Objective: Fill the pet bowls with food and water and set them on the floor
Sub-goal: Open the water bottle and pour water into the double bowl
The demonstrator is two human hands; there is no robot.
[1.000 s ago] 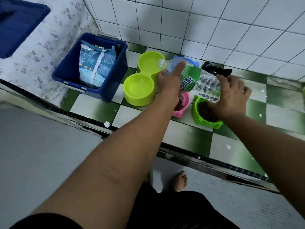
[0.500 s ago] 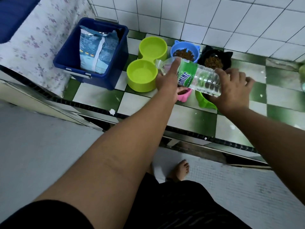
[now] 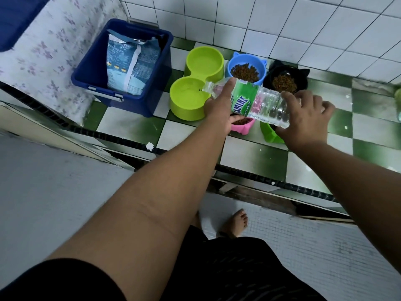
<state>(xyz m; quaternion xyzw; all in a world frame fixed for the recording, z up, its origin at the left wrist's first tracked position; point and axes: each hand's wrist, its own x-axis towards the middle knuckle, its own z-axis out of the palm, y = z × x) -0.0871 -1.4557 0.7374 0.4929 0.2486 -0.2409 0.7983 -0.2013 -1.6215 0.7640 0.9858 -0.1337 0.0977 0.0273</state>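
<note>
Head view logged. Condition and position of bottle (image 3: pixel 256 103)? (Inspector)

Clear plastic, green label, cap off, ribbed toward base. Held nearly level above checked floor (image 3: pixel 249 153), mouth pointing left, just over rim of near well of lime double bowl (image 3: pixel 186 109). Pale liquid in both wells; surface disturbed under mouth. Stream itself too fine to confirm. (Assistant)

Hands? (Inspector)

Left hand (image 3: pixel 219 114) wrapped round neck end, one finger laid along label. Right hand (image 3: pixel 303 120) cupped over base, fingers curled against it. Bottle carried between the two. (Assistant)

Surroundings? (Inspector)

Blue bowl (image 3: pixel 233 64) and black bowl (image 3: pixel 302 80) behind bottle, close to white tiled wall (image 3: pixel 282 29), each with brown kibble. Pink bowl (image 3: pixel 244 128) directly below left hand, kibble inside. Green bowl (image 3: pixel 270 136) beneath right hand, contents not visible. Blue bin (image 3: pixel 121 98) just left of double bowl, opened bag (image 3: pixel 128 61) upright inside. Floral cloth (image 3: pixel 43 51) further left. Bare foot (image 3: pixel 236 222) on pale mat, nearer than dark threshold strip. (Assistant)

Obstructions? (Inspector)

Left forearm across middle of frame. Bottle and both hands masking most of pink bowl and green bowl. Front edge of blue bowl cut off by bottle label. (Assistant)
</note>
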